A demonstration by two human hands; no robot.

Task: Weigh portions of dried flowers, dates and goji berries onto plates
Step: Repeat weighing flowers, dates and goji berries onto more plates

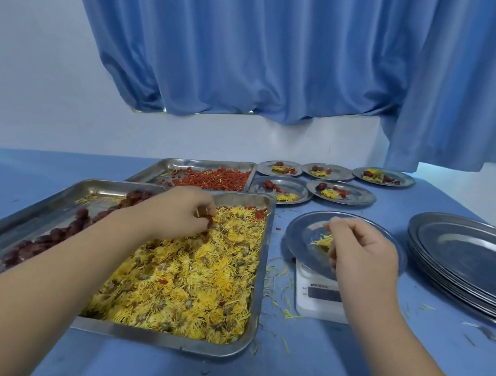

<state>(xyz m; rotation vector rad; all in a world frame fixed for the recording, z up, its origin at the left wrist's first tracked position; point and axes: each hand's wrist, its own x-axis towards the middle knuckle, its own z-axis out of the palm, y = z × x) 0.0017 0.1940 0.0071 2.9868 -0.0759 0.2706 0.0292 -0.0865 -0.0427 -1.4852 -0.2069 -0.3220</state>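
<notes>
The plate being filled sat on top of the scale, with a small tuft of yellow dried flower near its middle. The right hand hung directly over that plate, fingers curled and tips pointing down beside the tuft; whether it pinched anything could not be told. The left hand was well to the left of the scale, over the far end of the flower tray, its fingertips pinching a few small red bits out of the yellow petals, probably stray goji berries.

So the plate lay to the right of the left hand, across the tray's right rim, and the right hand was much the nearer. The flower tray's long side ran near-to-far just left of the scale, so the left hand's carry would be a short sideways crossing.

The dates lay furthest left of the scale, the goji berries behind and left, five filled plates behind, and empty plates stacked to its right.
</notes>
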